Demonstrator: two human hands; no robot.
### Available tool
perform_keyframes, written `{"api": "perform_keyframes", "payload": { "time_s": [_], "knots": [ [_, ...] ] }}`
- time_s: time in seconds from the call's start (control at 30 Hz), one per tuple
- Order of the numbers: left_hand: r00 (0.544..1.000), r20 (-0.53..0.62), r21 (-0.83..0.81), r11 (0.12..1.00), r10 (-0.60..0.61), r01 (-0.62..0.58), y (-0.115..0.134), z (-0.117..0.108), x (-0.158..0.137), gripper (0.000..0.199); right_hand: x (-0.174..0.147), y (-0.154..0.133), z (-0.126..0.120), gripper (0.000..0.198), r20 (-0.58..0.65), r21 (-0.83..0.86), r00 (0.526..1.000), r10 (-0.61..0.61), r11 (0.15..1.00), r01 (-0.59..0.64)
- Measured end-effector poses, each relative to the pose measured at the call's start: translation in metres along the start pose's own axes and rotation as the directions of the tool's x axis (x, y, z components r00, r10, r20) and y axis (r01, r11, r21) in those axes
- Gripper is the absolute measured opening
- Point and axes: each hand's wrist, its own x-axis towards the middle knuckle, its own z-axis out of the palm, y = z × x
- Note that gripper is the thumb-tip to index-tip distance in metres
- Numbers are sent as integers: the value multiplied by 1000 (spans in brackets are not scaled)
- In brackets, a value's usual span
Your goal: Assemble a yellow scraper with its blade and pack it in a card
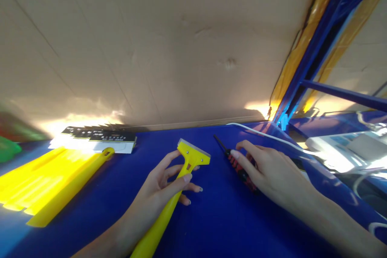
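My left hand [166, 183] holds a yellow scraper [193, 155], its thumb across the neck and its fingers behind. The scraper's wide head, with two screws and a thin metal blade edge, tilts up and away from me; its long handle runs down past the bottom edge of the picture. To the right, my right hand [267, 169] has its thumb and fingers closed around the red and black handle of a screwdriver [241, 170]. The dark shaft points forward and left, low over the blue table [208, 221]. Part of the handle is hidden under the palm.
Several yellow handles [66, 181] lie side by side at left, near a fanned stack of black and white cards [105, 141]. A cardboard wall [181, 56] closes the back. At right are a blue metal frame [314, 52], a white cable [263, 132] and a white object [335, 149].
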Motion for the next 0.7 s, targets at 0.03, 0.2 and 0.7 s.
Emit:
{"api": "perform_keyframes", "payload": {
  "time_s": [0.03, 0.2, 0.7],
  "knots": [
    [1000, 10, 8, 1000, -2, 2, 1, 4, 1, 97, 4, 7, -5, 44, -40, -4, 998, 42, 999, -42],
    [994, 101, -28, 999, 49, -46, 2, 30, 16, 91, 14, 52, -26, 38, -104, -144, 969, 222, 961, -236],
    [988, 154, -74, 997, 24, -13, 8, 57, 31, 76, 21, 97, -37, 30, 91, 178, 996, 16, 984, -32]
  ]
}}
